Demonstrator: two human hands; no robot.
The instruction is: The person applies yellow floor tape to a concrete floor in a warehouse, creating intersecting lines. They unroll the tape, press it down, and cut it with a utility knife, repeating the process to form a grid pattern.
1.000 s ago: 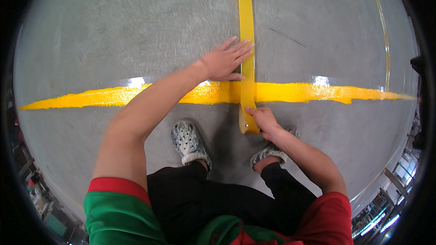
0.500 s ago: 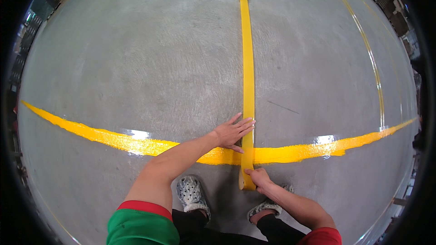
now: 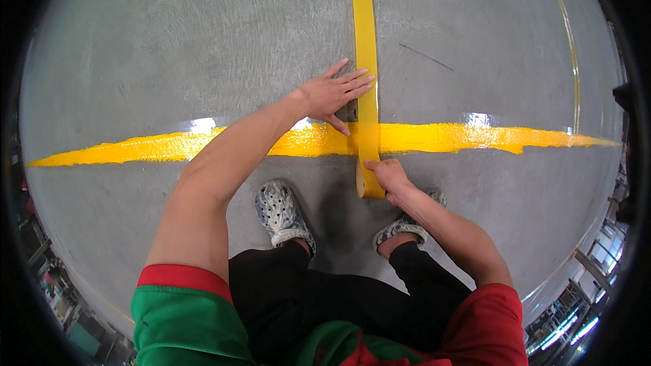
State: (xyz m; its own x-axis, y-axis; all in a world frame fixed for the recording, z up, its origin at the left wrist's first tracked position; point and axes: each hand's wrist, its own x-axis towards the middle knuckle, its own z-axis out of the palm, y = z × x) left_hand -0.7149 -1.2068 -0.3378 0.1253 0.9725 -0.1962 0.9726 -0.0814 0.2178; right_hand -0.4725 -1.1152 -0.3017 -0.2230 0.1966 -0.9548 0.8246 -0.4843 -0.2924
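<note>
A long strip of yellow floor tape runs from the far edge toward me, ending in a loop or roll close to my feet. My left hand is open, its fingers spread and their tips lying on the strip, its thumb lower down over the glossy yellow line. Closed around the near end of the tape is my right hand, its thumb on the upper face. Between my two hands, the strip crosses a wide, rough-edged yellow line that looks like wet paint.
Grey concrete floor spreads all round. My feet in patterned clogs stand just behind the painted line. A thinner yellow line runs along the right side. Blurred racks or equipment show at the lower right rim.
The view has tilted down and back, so the tape, painted line and hands sit higher in the picture. Both hands keep nearly the same places on the tape.
</note>
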